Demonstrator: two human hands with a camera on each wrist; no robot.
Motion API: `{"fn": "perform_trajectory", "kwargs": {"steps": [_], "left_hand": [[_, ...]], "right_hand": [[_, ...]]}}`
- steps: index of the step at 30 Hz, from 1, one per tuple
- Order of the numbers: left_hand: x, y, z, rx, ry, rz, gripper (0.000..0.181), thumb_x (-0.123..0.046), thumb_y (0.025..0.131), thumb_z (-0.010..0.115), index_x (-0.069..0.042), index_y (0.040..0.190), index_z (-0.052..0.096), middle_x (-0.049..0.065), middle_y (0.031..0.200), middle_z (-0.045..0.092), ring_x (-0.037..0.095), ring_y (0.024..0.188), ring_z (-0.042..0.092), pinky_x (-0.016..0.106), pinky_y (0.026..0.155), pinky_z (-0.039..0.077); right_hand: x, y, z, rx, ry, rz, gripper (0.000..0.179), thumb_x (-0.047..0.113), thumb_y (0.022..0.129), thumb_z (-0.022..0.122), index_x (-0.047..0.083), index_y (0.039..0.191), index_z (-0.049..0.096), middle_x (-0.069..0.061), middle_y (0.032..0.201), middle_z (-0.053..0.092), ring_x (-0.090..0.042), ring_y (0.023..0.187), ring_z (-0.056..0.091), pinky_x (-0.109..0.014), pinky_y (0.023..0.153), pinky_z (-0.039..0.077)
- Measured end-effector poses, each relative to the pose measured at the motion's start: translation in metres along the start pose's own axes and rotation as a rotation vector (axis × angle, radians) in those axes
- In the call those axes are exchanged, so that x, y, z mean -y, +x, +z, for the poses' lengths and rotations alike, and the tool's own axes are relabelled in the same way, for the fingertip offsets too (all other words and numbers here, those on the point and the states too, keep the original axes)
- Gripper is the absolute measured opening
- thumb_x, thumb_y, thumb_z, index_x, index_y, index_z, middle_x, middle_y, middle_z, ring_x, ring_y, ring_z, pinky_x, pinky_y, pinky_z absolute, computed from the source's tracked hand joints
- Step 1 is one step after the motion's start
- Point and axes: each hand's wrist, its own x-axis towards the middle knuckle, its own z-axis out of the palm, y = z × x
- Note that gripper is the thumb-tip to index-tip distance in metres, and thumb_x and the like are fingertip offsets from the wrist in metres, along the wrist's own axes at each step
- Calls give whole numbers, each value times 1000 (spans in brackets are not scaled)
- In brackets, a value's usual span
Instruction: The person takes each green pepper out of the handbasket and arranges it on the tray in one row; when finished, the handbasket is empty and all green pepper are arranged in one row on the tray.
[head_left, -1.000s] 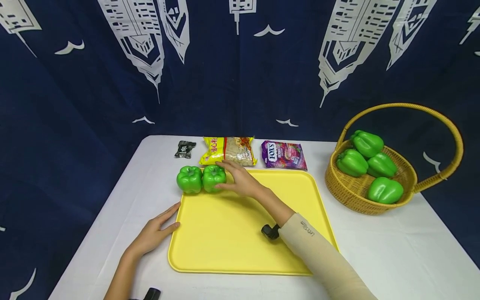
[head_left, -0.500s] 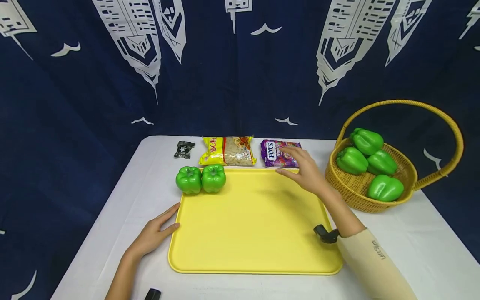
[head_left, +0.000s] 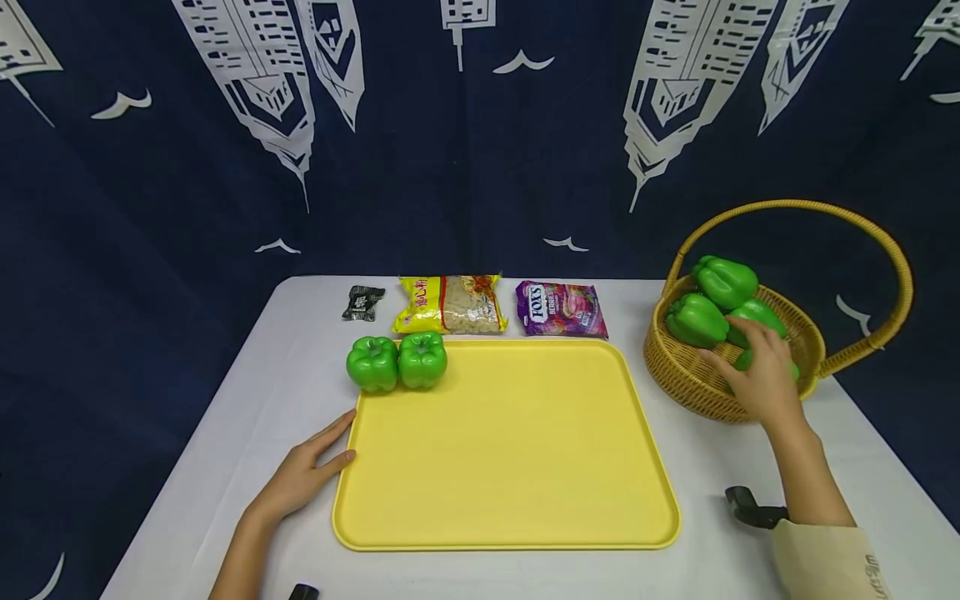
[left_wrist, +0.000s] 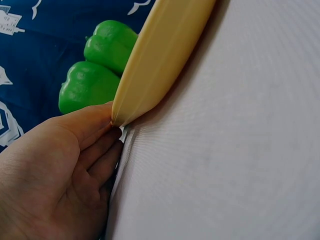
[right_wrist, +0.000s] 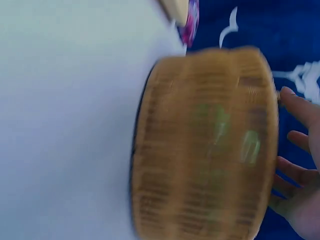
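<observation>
My left hand (head_left: 303, 475) rests its extended fingers and thumb on the left edge of a yellow tray (head_left: 510, 450). In the left wrist view the fingertips meet the tray's rim (left_wrist: 145, 85). Two green bell peppers, one left (head_left: 372, 364) and one right (head_left: 423, 361), stand side by side at the tray's far left corner. Over a wicker basket (head_left: 686, 387) on the right, my right hand (head_left: 763, 375) reaches in with spread fingers above a bell pepper (head_left: 742, 360) that it partly covers. Several bell peppers (head_left: 697, 321) lie in the basket. From the right wrist, the basket wall (right_wrist: 200, 150) is blurred.
Behind the tray lie a small black packet (head_left: 363, 302), a yellow bag (head_left: 452, 305) and a purple candy bag (head_left: 562, 309). The basket's tall handle (head_left: 795, 204) arches over it. A dark blue patterned cloth (head_left: 465, 183) hangs behind the white table (head_left: 247, 400).
My right hand has left the right-hand pepper on the tray, crossed rightward over the tray and come into the basket. The left hand stays at the tray's edge.
</observation>
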Motion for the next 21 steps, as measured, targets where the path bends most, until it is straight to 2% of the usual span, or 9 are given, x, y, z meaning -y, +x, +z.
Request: {"fn": "perform_trajectory", "kwargs": {"steps": [3,8,15,21], "left_hand": [[-1,1,0,1,3,-7,61,-37,90,58,-20,144,35,4,147,32,27,135,26,50,107,23],[-1,1,1,-1,12,-7,61,-37,90,58,-18,144,35,6,147,32,30,134,26,52,106,23],[-2,0,0,-4,13,0,60,-36,90,58,-18,143,36,5,146,33,29,134,27,52,106,24],[-2,1,0,1,5,-5,61,-36,90,59,-18,144,35,3,146,33,27,135,27,50,106,24]], "right_hand": [[-15,-7,-6,-4,-42,88,70,32,86,66,-2,139,34,-35,137,27,-54,127,19,-70,98,17],[-29,-15,-11,41,-55,204,77,38,88,61,-3,143,25,-38,139,18,-55,127,15,-71,95,19],[-36,-20,-11,118,-95,288,88,46,88,57,-9,142,14,-44,137,9,-60,125,11,-72,94,19],[-34,-17,-14,182,-148,330,96,51,88,54,-14,140,8,-46,134,12,-62,122,13,-72,92,22]]}}
